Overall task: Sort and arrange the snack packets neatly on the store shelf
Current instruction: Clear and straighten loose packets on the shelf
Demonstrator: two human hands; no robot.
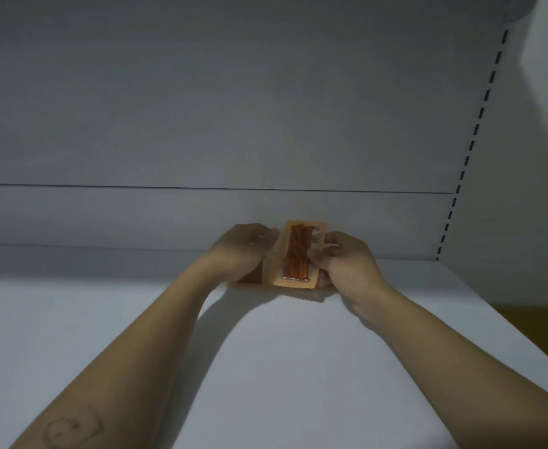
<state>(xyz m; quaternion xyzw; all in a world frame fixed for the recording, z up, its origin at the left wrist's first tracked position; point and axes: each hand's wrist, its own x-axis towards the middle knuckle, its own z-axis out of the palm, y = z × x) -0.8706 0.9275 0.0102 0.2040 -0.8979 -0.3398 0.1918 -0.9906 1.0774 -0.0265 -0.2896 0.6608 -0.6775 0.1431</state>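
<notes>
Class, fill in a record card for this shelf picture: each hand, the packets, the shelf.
snack packets: orange, standing near the back; front one shows reddish sticks
left hand: grips their left side
right hand: pinches their right edge
shelf: white, bears the packets

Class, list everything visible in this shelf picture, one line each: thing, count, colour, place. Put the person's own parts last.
snack packets: at least two, pale orange with reddish-brown strips, standing on the shelf between both hands
shelf: one, white, under the packets
back panel: one, grey-white, behind the shelf
slotted upright: one, white with dark slots, far right
brown surface: one patch, beyond shelf's right edge
left hand: one, holds the packets' left side
right hand: one, pinches the front packet's right edge
</notes>
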